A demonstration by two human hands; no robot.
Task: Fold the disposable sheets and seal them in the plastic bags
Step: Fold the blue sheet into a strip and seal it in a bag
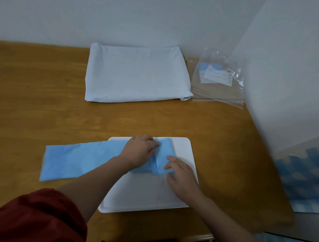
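A blue disposable sheet, folded into a long strip, lies across the wooden table with its right end on a white board. My left hand rests on that right end, its fingers curled onto a raised fold of the sheet. Just right of the fold, my right hand lies flat on the sheet's end, fingers straight. A stack of clear plastic bags with white labels lies at the back right, by the wall.
A large pale folded sheet pile sits at the back middle of the table. Walls close the back and right sides. Past the table's right edge lies a blue checked floor.
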